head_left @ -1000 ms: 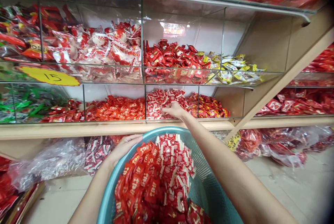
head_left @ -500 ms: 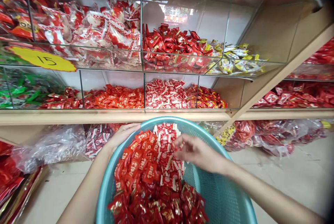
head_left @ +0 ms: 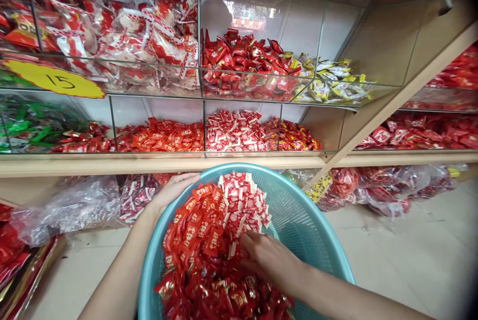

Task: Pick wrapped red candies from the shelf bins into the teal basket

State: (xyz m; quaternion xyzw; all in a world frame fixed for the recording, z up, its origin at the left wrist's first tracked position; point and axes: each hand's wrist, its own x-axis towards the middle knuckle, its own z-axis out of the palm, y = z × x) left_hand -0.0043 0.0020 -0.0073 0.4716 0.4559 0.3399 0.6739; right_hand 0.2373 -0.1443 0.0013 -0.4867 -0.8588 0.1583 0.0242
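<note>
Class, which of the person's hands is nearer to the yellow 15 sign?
Left. The left hand grips the basket's far rim, below and right of the sign; the right hand is lower, among the candies.

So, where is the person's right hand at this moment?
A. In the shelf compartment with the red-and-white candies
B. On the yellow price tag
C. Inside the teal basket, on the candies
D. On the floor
C: the right hand lies on the wrapped candies inside the teal basket, while the left hand holds its far rim.
</note>
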